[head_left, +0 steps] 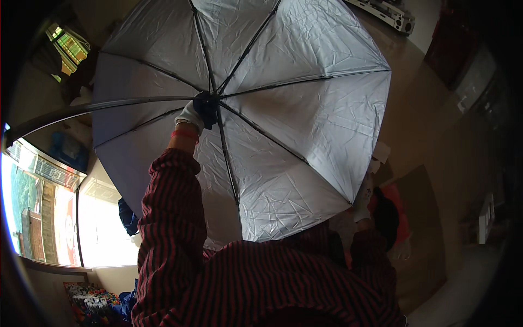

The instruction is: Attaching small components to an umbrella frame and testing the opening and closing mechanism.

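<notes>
Our left hand (pixel 204 111) is curled round the spread silver umbrella (pixel 305 125) at its hub, the dark shaft (pixel 125 102) running leftward; our right hand (pixel 362 210), beside the lower-right edge, has a grip we cannot tell.

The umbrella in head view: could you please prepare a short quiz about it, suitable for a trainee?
1. Which of the wearer's hands grips near the point where the dark ribs meet?
2. True or false: the inner side of the umbrella is bright green.
3. From there, toward which edge of the picture does the shaft run?
A) top
B) left
C) right

Key:
1. The left hand, in a white and dark blue glove.
2. False; it is silver-grey.
3. B.
</notes>
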Demonstrator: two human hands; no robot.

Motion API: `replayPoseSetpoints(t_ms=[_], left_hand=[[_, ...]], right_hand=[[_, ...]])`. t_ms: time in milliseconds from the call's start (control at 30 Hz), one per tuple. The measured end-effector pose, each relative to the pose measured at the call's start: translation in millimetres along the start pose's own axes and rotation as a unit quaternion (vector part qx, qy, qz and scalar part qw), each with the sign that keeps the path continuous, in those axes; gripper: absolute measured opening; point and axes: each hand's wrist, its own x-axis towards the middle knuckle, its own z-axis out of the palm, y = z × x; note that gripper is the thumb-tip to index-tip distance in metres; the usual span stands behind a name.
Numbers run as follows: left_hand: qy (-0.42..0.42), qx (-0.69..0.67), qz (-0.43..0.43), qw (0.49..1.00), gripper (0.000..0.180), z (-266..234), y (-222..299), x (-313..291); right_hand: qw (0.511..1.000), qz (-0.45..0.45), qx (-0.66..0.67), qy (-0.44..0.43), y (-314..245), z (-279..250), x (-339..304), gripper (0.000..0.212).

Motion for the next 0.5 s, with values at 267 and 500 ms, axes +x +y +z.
replayPoseSetpoints(t_ms=[267,500], left_hand=[[0.203,0.677,0.14,0.694,0.016,-4.8,28.4,-72.7],[0.396,0.849,0.343,0.065,0.026,81.8,125.1,-234.0]], right_hand=[[0.99,-0.062,-0.085,0.094,86.7,-29.9,-41.6,0.036],[0.985,-0.101,0.077,0.121,64.8,2.1,-16.0,0.033]])
